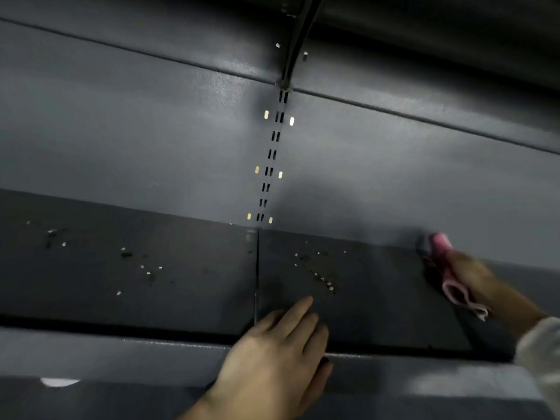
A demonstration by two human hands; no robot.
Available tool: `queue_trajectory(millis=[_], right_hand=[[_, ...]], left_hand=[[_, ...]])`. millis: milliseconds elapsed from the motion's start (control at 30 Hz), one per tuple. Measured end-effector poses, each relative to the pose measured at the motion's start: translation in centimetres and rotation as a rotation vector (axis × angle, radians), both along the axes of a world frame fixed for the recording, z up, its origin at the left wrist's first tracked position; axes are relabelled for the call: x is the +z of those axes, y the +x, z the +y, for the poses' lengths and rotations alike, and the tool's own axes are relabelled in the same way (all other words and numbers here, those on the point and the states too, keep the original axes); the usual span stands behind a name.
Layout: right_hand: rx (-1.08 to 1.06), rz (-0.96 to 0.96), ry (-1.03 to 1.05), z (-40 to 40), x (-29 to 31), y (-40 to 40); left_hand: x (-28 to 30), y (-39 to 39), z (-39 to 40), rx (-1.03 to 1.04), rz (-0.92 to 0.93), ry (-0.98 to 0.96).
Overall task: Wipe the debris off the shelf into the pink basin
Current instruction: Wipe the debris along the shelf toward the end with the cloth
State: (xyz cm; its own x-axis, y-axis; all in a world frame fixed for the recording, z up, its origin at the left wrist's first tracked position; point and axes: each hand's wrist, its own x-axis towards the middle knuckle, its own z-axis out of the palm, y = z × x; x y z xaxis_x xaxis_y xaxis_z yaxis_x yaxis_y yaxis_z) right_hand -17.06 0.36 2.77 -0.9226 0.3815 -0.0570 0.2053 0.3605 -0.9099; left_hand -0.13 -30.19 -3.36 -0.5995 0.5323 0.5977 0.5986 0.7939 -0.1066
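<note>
The fingers (298, 316) of the left hand (278, 356) lie flat and spread, palm down on the front part of the shelf (378, 298), grasping nothing; the fingertips reach just short of a seam between two shelf panels. The right hand (472, 277), blurred, is closed around a pink cloth (448, 268) with a soft, fleecy look, bunched at the back corner where shelf meets back wall (151, 131); a folded loop of the cloth hangs out beneath the hand. A pale knitted sleeve (539, 359) covers the right wrist.

The shelf is dark grey painted metal with a matte, slightly grainy surface. Debris lies on it in two loose scatters: small white and dark crumbs (318, 274) just beyond the left fingertips, and another scatter (133, 262) on the left panel. The number of bits is too small to count.

A slotted upright (271, 156) with paired black slots runs up the wall. No writing shows. The pink basin is not in view.
</note>
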Motion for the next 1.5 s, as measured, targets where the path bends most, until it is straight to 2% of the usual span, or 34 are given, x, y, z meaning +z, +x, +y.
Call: queue_trajectory(millis=[67, 133, 233, 333, 467, 633, 700, 833, 900, 967, 1067, 1200, 1300, 1367, 1500], right_hand=[[0.077, 0.002, 0.238, -1.7, -1.5, -0.7], [0.091, -0.062, 0.365, -4.8, -1.8, -1.4], [0.321, 0.008, 0.550, -10.5, -2.0, -2.3], [0.529, 0.109, 0.546, -17.0, -2.1, -1.4], [0.545, 0.245, 0.511, -21.1, -2.0, 0.2], [0.472, 0.363, 0.342, -17.1, 0.2, 0.6], [0.477, 0.336, 0.280, -13.1, 1.1, 0.6], [0.267, 0.174, 0.514, -4.7, 0.6, 1.1], [0.314, -0.009, 0.718, -2.7, -0.8, 1.7], [0.341, -0.101, 0.840, -2.9, -1.9, 2.4], [0.322, -0.094, 0.841, -6.6, -2.0, 3.8], [0.380, 0.049, 0.845, -14.6, -1.6, 5.9], [0.401, 0.196, 0.723, -20.9, -2.0, 6.8], [0.368, 0.103, 0.685, -24.6, -1.9, 7.5], [0.342, 0.209, 0.542, -29.9, -1.8, 7.7]], left_hand=[[-0.1, -0.2, 0.0, -0.001, 0.004, -0.001], [0.0, -0.3, 0.1, 0.007, 0.005, -0.013], [0.0, -0.2, 0.1, 0.022, 0.009, -0.019], [0.1, -0.2, 0.1, 0.030, 0.016, -0.029], [0.4, 0.1, -0.1, 0.037, 0.037, -0.042], [1.0, 0.4, -1.5, 0.093, 0.059, -0.083], [1.2, 0.6, -2.8, 0.133, 0.068, -0.108], [1.4, 1.1, -6.1, 0.215, 0.092, -0.129], [1.3, 1.5, -7.2, 0.238, 0.097, -0.140], [1.2, 1.7, -8.1, 0.239, 0.105, -0.148], [1.1, 1.9, -9.4, 0.209, 0.119, -0.136], [1.1, 2.4, -11.8, 0.151, 0.115, -0.086], [0.9, 2.9, -14.4, 0.097, 0.116, -0.053], [0.7, 3.1, -15.7, 0.093, 0.113, -0.040], [0.5, 3.3, -17.3, 0.105, 0.095, -0.013]])
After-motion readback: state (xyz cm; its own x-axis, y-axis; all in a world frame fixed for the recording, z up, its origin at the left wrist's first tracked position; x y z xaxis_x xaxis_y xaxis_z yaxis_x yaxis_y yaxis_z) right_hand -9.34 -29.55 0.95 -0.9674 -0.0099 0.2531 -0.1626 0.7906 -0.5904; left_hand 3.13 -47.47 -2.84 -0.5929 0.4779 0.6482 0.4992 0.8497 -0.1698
